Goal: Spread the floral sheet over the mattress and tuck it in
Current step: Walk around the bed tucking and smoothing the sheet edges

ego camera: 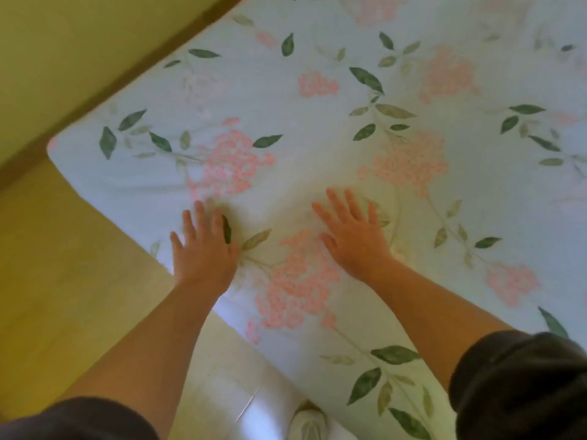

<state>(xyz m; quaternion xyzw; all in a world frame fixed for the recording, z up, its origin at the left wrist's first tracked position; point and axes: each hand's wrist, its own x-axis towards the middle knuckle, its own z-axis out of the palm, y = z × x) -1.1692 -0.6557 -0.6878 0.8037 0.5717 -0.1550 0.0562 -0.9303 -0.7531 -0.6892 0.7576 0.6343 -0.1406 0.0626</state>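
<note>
Head view: left hand (pixel 203 249), right hand (pixel 353 238) flat on floral sheet (pixel 317 128), each grip apart.

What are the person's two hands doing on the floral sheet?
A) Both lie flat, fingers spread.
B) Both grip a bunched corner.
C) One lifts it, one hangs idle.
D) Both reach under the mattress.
A: the left hand and right hand lie palm down, fingers straight, on the floral sheet.
</note>
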